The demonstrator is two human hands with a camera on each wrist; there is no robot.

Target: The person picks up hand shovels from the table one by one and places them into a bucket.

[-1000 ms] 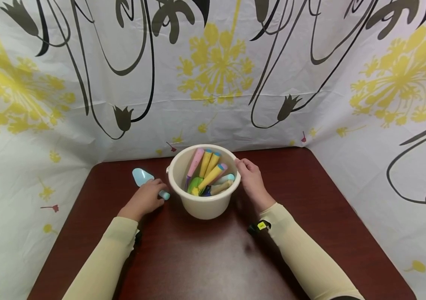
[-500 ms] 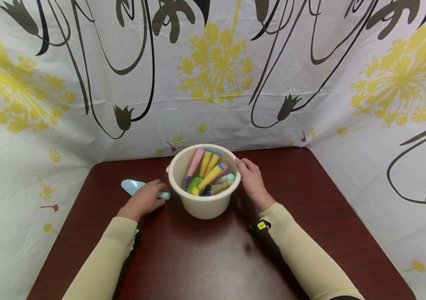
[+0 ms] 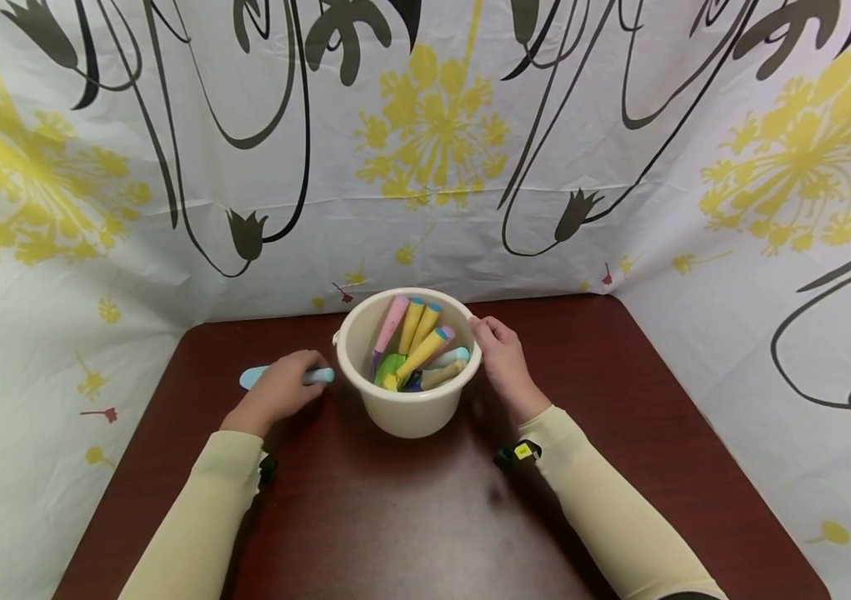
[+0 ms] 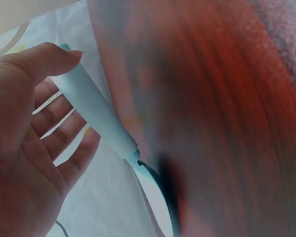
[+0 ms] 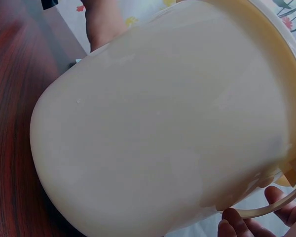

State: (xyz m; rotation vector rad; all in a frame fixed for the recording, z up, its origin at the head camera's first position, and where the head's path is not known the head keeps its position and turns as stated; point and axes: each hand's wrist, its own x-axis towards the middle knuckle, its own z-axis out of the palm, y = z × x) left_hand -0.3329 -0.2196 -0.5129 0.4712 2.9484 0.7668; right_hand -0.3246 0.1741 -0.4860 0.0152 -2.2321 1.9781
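A pale blue scoop (image 3: 256,375) lies on the dark red-brown tabletop (image 3: 410,517), left of a cream bucket (image 3: 406,408) filled with coloured tools. The left hand (image 3: 278,390) holds its handle, thumb on top, fingers loosely extended. The right hand (image 3: 503,362) grips the bucket's rim. A flowered curtain (image 3: 433,150) surrounds the tabletop.

A pale blue plastic scoop with a long handle (image 3: 286,377) lies under the fingers of the left hand (image 3: 278,392). The cream round plastic bucket (image 3: 406,412), against the right hand's (image 3: 500,362) fingers, holds pink, yellow, green and blue tools. The table (image 3: 425,517) is dark reddish wood-grain; the white curtain (image 3: 425,142) bears yellow flowers and black stems.
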